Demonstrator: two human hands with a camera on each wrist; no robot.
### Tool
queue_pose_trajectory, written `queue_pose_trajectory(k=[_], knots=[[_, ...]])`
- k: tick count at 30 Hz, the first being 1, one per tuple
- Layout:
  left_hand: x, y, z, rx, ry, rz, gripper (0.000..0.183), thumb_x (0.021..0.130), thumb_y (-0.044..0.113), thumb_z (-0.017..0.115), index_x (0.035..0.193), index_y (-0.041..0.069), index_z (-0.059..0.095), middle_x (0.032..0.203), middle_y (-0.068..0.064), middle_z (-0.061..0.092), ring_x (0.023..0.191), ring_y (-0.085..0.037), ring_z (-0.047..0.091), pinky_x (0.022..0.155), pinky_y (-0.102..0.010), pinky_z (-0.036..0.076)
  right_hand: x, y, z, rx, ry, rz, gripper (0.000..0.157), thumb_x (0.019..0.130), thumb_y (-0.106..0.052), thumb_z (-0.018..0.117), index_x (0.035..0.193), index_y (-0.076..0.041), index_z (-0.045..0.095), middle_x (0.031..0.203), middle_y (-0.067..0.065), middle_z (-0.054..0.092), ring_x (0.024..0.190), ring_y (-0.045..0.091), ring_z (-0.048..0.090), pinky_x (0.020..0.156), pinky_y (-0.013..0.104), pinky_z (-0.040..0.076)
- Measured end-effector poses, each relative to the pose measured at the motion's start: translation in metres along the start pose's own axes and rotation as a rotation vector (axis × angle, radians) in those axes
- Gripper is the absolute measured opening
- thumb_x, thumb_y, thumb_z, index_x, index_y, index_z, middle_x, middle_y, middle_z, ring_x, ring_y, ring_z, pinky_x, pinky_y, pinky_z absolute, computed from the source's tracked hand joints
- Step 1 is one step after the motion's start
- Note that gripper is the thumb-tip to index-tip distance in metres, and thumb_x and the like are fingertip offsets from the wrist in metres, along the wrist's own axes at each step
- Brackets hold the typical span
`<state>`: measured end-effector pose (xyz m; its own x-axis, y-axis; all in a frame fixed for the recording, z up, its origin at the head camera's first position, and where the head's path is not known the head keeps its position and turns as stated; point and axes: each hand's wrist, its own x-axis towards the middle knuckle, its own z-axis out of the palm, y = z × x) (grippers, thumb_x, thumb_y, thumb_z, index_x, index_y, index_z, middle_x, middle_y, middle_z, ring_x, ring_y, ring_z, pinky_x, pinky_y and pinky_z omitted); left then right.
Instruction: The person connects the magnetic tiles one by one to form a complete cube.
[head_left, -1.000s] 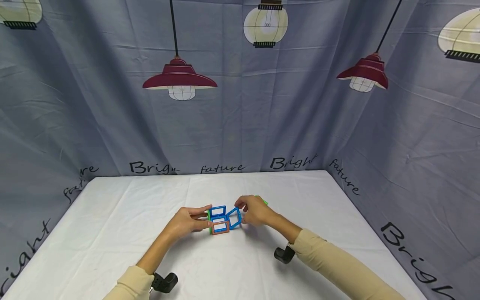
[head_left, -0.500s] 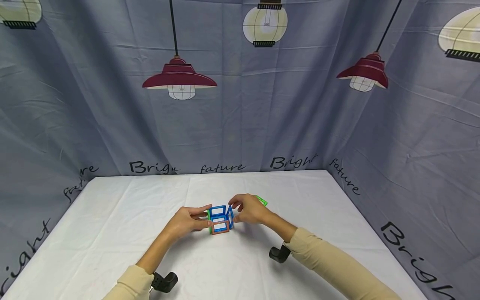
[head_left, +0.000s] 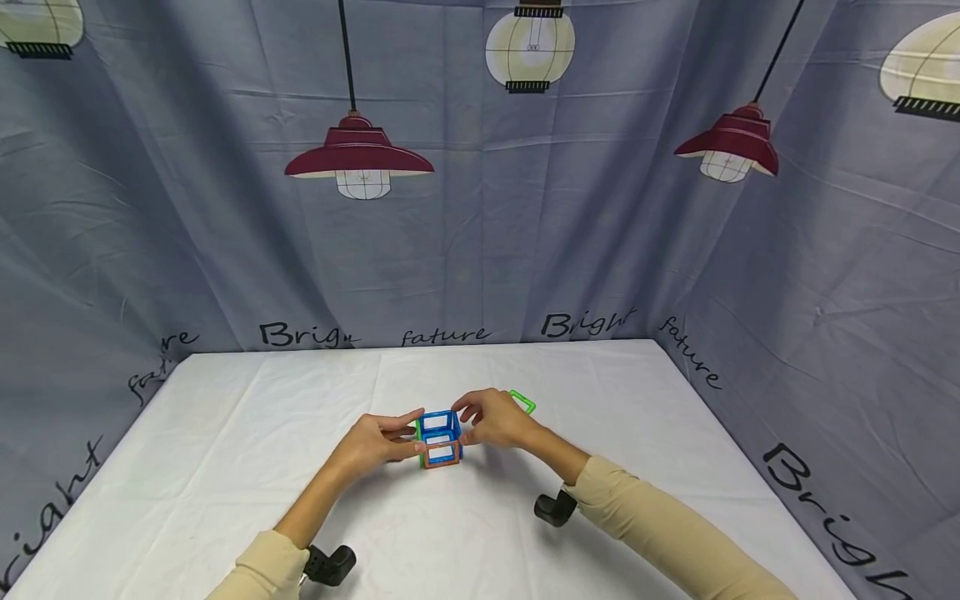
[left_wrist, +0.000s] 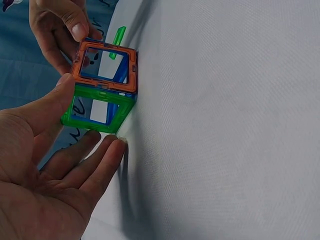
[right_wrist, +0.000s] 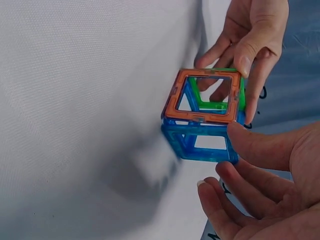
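Observation:
A small box of magnetic tiles stands on the white table between the hands, with its top side open. Its front is an orange square tile (right_wrist: 200, 118), its left side a green tile (left_wrist: 95, 93), and blue tiles make up the rest. My left hand (head_left: 369, 442) holds the box at its left side, thumb at the front corner and forefinger at the back one. On the right side, my right hand (head_left: 495, 418) pinches the blue tile (right_wrist: 202, 156) by its edges, thumb at the front. That tile is upright against the box.
Beyond my right hand a loose green tile (head_left: 533, 407) lies on the white tablecloth (head_left: 450, 542). A grey curtain (head_left: 480, 250) printed with lamps and lettering hangs behind and beside the table. Black cameras (head_left: 555, 508) sit on both wrists.
My right hand has moved left, swinging the blue tile from a slant to upright against the box's right side. The loose green tile shows more fully. My left hand stays put.

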<state>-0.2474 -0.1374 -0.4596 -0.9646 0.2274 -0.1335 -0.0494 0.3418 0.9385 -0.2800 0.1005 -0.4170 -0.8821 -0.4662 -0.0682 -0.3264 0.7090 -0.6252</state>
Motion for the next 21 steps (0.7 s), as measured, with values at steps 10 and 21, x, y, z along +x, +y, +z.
queue_pose_trajectory(k=[10, 21], knots=[[0.001, -0.001, 0.000, 0.017, 0.013, 0.006, 0.059, 0.085, 0.020, 0.084, 0.139, 0.012, 0.063, 0.124, -0.019, 0.071, 0.109, -0.025, 0.071, 0.081, -0.034, 0.061, 0.000, 0.004, -0.001, -0.002, -0.006, 0.018, 0.048, 0.080, -0.013, 0.085, 0.126, -0.009, 0.071, 0.107, 0.011, 0.074, 0.090, 0.019, 0.067, 0.074, 0.032, 0.055], [0.000, -0.001, -0.001, -0.001, 0.000, 0.002, 0.062, 0.084, 0.021, 0.084, 0.141, 0.011, 0.061, 0.127, -0.020, 0.070, 0.114, -0.028, 0.069, 0.082, -0.035, 0.062, 0.004, 0.017, -0.015, 0.045, 0.161, 0.057, 0.049, 0.074, -0.006, 0.087, 0.120, -0.007, 0.072, 0.116, 0.015, 0.073, 0.103, 0.029, 0.067, 0.089, 0.043, 0.055]])
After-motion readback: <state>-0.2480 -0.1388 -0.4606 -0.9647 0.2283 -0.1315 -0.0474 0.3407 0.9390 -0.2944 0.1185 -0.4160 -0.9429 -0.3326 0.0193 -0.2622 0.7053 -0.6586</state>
